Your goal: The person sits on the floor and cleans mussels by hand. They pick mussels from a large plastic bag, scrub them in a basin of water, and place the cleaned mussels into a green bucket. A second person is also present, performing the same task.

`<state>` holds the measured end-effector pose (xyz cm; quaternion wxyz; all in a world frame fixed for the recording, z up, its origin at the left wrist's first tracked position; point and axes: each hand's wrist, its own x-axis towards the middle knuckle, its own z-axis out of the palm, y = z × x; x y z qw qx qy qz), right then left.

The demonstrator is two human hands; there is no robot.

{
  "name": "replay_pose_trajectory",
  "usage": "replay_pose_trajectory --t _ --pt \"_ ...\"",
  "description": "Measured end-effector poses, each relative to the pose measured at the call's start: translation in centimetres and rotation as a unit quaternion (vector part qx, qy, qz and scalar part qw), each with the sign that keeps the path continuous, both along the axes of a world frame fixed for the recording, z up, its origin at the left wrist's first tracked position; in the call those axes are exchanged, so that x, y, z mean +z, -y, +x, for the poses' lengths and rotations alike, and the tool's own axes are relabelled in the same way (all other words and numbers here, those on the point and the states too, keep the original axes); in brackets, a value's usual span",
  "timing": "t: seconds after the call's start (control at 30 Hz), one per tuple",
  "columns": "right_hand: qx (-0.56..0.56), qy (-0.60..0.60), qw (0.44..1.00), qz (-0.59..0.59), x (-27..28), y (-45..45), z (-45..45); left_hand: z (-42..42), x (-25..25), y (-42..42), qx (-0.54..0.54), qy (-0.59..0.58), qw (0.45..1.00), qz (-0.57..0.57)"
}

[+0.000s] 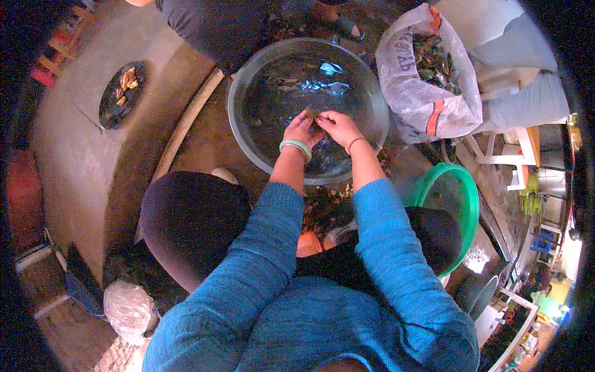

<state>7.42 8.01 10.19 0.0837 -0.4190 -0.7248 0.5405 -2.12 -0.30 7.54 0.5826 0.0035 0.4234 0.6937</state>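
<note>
Over a wide grey basin (237, 130), my left hand (301, 130) pinches a small brown piece (308, 113) between thumb and fingers. Its kind is too small to tell. My right hand (341, 129) meets it from the other side, thumb and forefinger closed at a bit of the same brown matter. A pale green bangle (296, 148) circles my left wrist, and a thin dark band (355, 143) my right. Dark water fills the basin under both hands, with bright reflections on it; what lies below the surface is hard to make out.
A white woven sack (395, 88) of green mussels (434, 60) stands at the basin's right. Nearer me is a green tub (472, 209). On the concrete ledge (88, 153) lies a black dish (110, 109) with brown pieces. A person in dark clothing (214, 28) is across the basin.
</note>
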Motion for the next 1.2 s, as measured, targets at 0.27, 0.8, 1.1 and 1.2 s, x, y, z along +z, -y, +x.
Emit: replay_pose_trajectory --t 0.27,0.8,1.1,1.2 --pt "0.049 0.036 0.992 0.114 2.6 0.9 1.7 -0.4 0.9 0.6 -0.089 0.004 0.996 0.028" --pt "0.070 -0.034 0.964 0.254 6.0 1.8 2.4 -1.7 2.9 2.2 -0.213 -0.023 0.974 0.079" --pt "0.087 0.057 0.922 0.374 6.3 3.0 2.3 -1.3 3.2 1.6 -0.193 -0.076 0.977 0.057" --pt "0.054 0.068 0.914 0.397 6.0 3.2 1.8 -1.0 2.2 1.2 -0.189 -0.078 0.977 0.066"
